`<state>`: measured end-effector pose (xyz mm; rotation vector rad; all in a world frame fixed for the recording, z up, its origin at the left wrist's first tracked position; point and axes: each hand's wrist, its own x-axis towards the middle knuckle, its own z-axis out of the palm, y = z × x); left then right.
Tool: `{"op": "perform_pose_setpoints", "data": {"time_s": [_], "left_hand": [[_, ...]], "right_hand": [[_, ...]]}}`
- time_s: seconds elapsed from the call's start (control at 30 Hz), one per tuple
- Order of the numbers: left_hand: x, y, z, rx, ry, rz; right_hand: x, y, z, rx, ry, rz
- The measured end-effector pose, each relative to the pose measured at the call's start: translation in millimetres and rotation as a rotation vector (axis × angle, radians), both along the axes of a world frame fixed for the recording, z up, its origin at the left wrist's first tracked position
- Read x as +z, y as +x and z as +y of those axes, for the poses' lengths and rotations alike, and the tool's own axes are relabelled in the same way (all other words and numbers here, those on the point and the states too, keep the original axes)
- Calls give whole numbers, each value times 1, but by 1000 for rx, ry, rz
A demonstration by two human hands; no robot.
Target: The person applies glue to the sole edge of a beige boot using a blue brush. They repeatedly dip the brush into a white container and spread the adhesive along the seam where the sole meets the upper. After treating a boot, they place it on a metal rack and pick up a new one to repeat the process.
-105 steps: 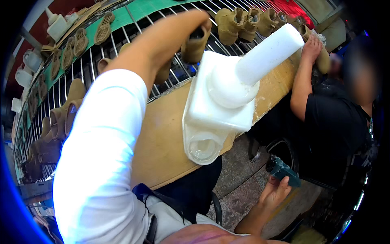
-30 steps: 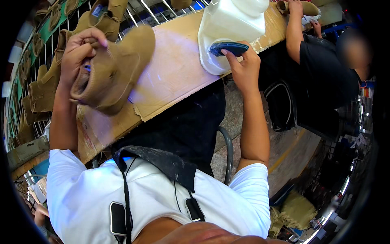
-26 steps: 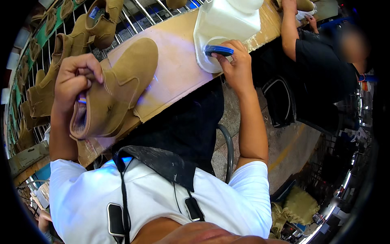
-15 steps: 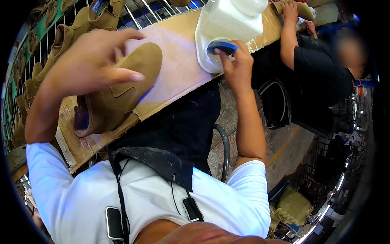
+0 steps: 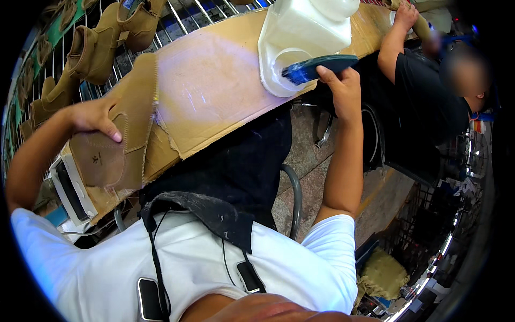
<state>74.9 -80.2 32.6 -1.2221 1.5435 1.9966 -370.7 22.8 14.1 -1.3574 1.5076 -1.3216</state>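
Observation:
My left hand (image 5: 94, 117) grips a tan suede boot (image 5: 140, 88) at the left end of the cardboard-covered bench (image 5: 214, 102). The boot is tipped so its stitched side faces up, and my thumb lies across it. The fingers behind it are hidden. In my right hand (image 5: 346, 91) is a brush (image 5: 330, 63) with a dark handle, pinched between thumb and fingers. Its blue-tinged bristles are at the round opening of a white plastic container (image 5: 306, 32), over the rim or just inside; I cannot tell which.
Several tan boots (image 5: 96, 48) hang on a metal rack (image 5: 185, 19) along the far left. A co-worker in a dark shirt (image 5: 429, 88) sits at the right with a hand on another tan shoe (image 5: 421, 24). A curved grey metal tube (image 5: 295, 198) stands below the bench edge.
My left hand, open above the boot before, has taken hold of it and turned it onto its side, shifted left. My right hand has moved right, swinging the brush handle out of the container opening.

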Motion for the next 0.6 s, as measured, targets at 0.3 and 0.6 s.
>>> {"op": "perform_pose_setpoints", "data": {"time_s": [0.3,0.6], "left_hand": [[-40,57,69,798,-223,581],[-56,0,68,525,-1095,734]], "right_hand": [[-30,15,22,-207,-116,35],[-38,7,25,-340,-175,-254]]}}
